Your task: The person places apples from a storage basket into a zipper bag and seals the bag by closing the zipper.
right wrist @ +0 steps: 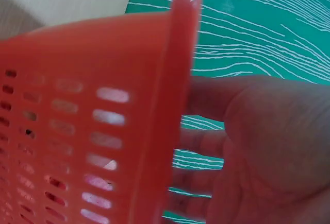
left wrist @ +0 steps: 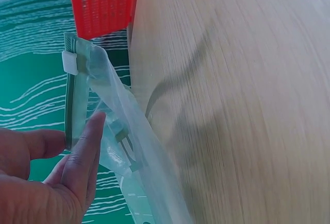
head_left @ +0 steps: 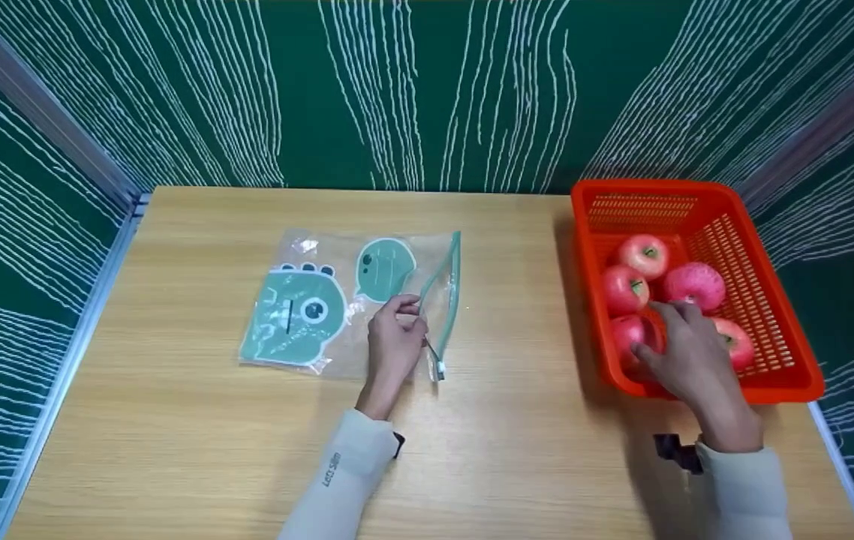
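A clear zip bag [head_left: 329, 300] with green cartoon prints lies flat on the table, its green-edged mouth to the right and standing partly apart. My left hand [head_left: 395, 341] pinches one edge of that mouth between thumb and fingers. In the left wrist view a white slider [left wrist: 69, 63] sits on the green zip strip [left wrist: 77, 103]. My right hand [head_left: 690, 356] reaches into a red plastic basket [head_left: 772, 300], thumb and fingers spread beside an apple [head_left: 631, 336]. The basket wall hides its fingertips in the right wrist view, so contact is unclear.
Several apples, one a deeper pink apple [head_left: 695, 286], lie in the basket at the table's right side. The wooden table [head_left: 194, 420] is bounded by green walls [head_left: 434, 97] with white lines at the back and sides.
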### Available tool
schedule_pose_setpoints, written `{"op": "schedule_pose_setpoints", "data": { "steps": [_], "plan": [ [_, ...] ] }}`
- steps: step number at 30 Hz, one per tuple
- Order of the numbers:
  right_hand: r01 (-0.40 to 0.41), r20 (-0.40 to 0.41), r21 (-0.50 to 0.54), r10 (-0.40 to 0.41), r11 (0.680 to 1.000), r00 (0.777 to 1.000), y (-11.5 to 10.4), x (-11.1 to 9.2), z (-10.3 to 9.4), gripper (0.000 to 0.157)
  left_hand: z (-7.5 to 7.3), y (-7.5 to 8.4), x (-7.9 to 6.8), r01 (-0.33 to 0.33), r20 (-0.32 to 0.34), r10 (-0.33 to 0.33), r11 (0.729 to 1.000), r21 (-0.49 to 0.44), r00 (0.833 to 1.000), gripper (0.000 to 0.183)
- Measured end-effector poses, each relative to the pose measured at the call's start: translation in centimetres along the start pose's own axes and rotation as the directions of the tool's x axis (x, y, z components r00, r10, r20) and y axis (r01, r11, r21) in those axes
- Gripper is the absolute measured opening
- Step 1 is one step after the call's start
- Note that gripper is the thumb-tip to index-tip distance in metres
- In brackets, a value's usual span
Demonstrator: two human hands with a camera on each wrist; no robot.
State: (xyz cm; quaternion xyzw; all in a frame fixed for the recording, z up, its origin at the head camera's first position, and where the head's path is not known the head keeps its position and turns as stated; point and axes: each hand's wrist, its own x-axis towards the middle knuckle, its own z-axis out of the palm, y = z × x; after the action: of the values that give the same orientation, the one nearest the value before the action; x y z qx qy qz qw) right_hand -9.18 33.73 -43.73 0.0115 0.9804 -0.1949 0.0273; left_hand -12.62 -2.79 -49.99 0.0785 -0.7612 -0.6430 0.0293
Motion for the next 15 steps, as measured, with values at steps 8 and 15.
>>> {"op": "schedule_pose_setpoints", "data": {
  "steps": [8, 15],
  "plan": [
    [0.012, 0.077, -0.067, -0.006, 0.998, 0.997, 0.06, 0.33, 0.11, 0.087, 0.11, -0.07, 0.15, -0.01, -0.009, 0.01, 1.0, -0.01, 1.0, 0.028],
    [0.044, 0.108, -0.119, -0.031, 0.992, 0.994, -0.1, 0.38, 0.29, 0.089, 0.07, 0.03, 0.09, 0.0, -0.013, 0.001, 1.0, 0.011, 1.0, 0.028]
  ]
}}
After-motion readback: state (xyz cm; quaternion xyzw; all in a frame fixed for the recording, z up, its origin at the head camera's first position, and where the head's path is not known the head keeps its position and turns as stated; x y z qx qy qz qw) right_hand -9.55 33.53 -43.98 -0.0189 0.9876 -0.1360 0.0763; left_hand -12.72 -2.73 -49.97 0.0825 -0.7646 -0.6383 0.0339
